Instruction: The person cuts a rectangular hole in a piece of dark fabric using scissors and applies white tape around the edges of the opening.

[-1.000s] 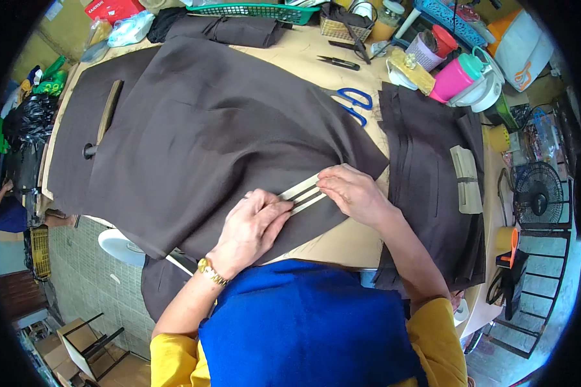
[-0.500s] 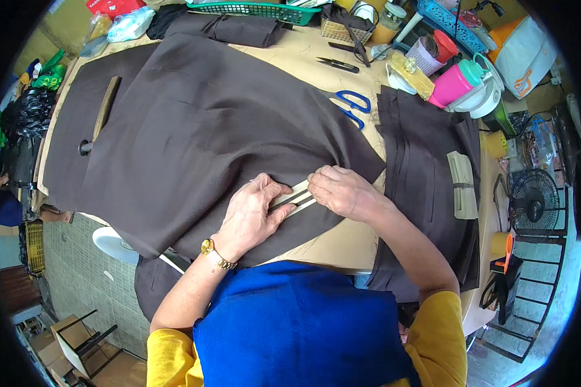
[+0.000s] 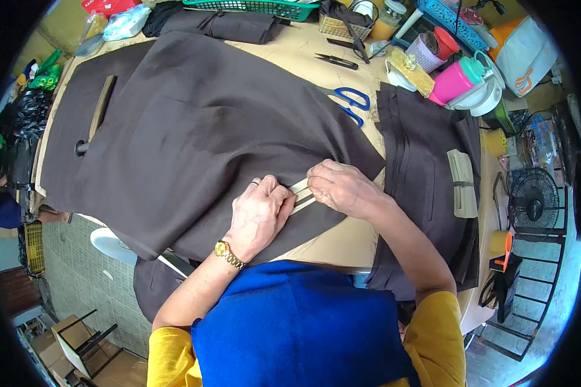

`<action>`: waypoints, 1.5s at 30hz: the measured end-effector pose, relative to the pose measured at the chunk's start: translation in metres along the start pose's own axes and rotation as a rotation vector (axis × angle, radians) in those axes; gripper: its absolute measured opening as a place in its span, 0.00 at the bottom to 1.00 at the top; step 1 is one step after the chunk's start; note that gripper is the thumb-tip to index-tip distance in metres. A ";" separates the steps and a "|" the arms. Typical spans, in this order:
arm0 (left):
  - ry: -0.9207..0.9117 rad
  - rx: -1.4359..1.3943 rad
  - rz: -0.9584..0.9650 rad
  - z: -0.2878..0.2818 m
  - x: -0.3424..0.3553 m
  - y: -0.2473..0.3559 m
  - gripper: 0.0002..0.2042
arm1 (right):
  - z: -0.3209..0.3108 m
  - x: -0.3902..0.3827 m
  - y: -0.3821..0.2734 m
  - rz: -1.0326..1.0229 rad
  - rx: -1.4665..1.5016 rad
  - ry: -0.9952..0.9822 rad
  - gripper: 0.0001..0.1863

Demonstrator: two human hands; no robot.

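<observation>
A large dark brown fabric piece (image 3: 187, 122) covers much of the table. Near its right front part lies a cream strip with dark bands along it (image 3: 303, 194), probably cloth. My left hand (image 3: 259, 209) bends its fingers down onto the left end of this strip; the thumb is mostly hidden. At the right end, my right hand (image 3: 342, 187) pinches it, thumb tucked under the fingers. Both hands rest on the brown fabric, a short gap of strip showing between them. Blue-handled scissors (image 3: 353, 98) lie partly beneath the fabric's far edge.
More brown pieces (image 3: 419, 168) are stacked at the right, with a cream patch (image 3: 463, 185) on them. Thread snips (image 3: 336, 61), baskets (image 3: 346, 22) and a pink cup (image 3: 450, 84) stand far right. A wooden-handled tool (image 3: 103, 109) weighs on the left side.
My left hand has rolled over and shifted slightly right, its thumb now tucked from sight along the strip. My right hand keeps its pinch at nearly the same spot.
</observation>
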State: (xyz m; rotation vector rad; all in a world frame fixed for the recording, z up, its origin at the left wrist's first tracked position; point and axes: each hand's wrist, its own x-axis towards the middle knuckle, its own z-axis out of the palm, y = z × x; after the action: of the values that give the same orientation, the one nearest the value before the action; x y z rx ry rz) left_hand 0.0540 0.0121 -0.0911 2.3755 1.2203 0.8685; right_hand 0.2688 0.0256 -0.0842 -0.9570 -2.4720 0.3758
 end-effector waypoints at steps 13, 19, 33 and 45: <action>-0.005 -0.041 -0.066 0.002 0.001 -0.002 0.05 | 0.011 0.008 -0.013 0.426 0.261 0.133 0.16; -0.014 -0.074 -0.084 0.002 0.002 0.000 0.05 | 0.012 0.006 -0.010 0.486 0.378 0.186 0.12; -0.025 -0.057 -0.070 -0.001 0.005 -0.001 0.05 | -0.006 0.018 -0.023 0.441 0.391 0.075 0.09; -0.079 -0.052 -0.071 -0.003 0.004 -0.001 0.05 | 0.012 0.019 -0.011 0.568 0.496 0.027 0.09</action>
State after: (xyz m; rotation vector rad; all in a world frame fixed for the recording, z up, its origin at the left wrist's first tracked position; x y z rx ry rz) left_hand 0.0533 0.0162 -0.0885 2.2887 1.2286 0.7676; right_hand 0.2441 0.0297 -0.0843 -1.3964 -1.8915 1.0872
